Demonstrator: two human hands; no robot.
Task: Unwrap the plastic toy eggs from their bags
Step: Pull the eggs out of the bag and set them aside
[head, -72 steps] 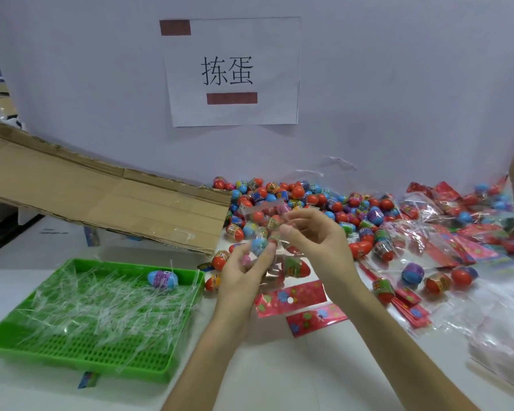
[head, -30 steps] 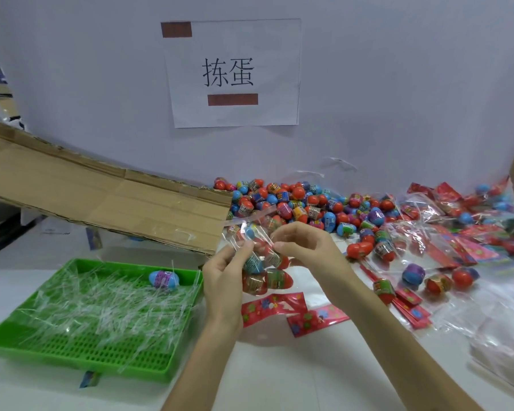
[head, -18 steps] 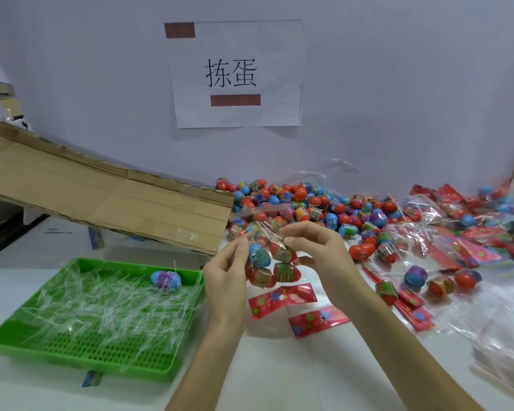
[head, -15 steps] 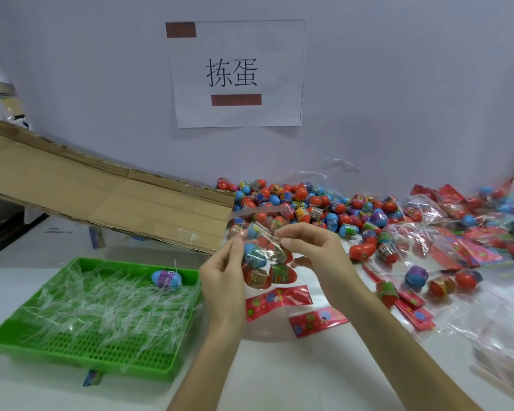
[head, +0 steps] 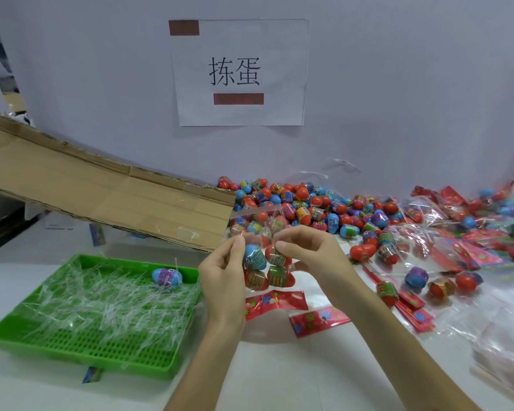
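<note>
Over the last couple of seconds the work has gone from fingertip fiddling at the top of a small packet to a firm two-handed hold. The left hand (head: 223,280) and right hand (head: 312,256) now face each other, each pinching the clear plastic bag (head: 257,210) just above its load. The bag's loose upper part has come to stand up above the fingers, and the bag hangs in the air over the desk (head: 264,376). Four toy eggs (head: 254,258) are still inside, packed two over two between the palms. None has come out, so this bag is gripped for opening but not yet emptied. A red header card (head: 275,304) lies on the desk right under the bag, where it lay before. The single blue-and-purple egg (head: 166,277) has stayed in the green tray (head: 107,363) among clear plastic shreds. Judging by the pile of loose eggs (head: 309,203) at the wall and the sealed bags (head: 457,235) to the right, much of the task remains.
</note>
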